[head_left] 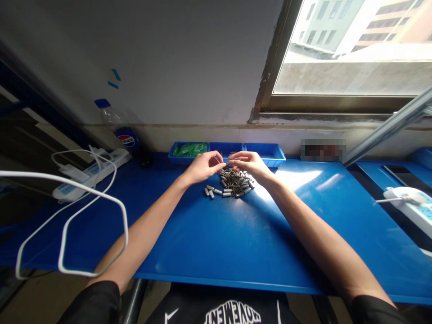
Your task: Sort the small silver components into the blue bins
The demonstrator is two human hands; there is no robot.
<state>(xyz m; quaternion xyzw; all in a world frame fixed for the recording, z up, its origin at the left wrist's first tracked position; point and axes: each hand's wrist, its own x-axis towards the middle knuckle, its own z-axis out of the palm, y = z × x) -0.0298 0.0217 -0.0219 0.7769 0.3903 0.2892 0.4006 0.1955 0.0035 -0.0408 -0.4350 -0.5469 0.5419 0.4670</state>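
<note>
My left hand [204,166] and my right hand [251,165] meet above a pile of small metal parts [236,181]. Thumb and fingers are pinched together on each hand. Whatever thin piece lies between the fingertips is too small to name. The pile mixes thin, dark and brassy screw-like pins with short silver-and-black blocks. A few loose blocks [209,192] lie at its left edge. Just behind the hands stands a row of three blue bins: the left bin [171,152] has green pieces in it, and the middle bin [225,145] and right bin [281,155] are beside it.
The blue table [216,243] runs up to the wall. At the left are a cola bottle [126,137], a power strip [91,173] and a looping white cable [124,216] near my left forearm. Another power strip [418,209] and a phone [405,175] are at the right.
</note>
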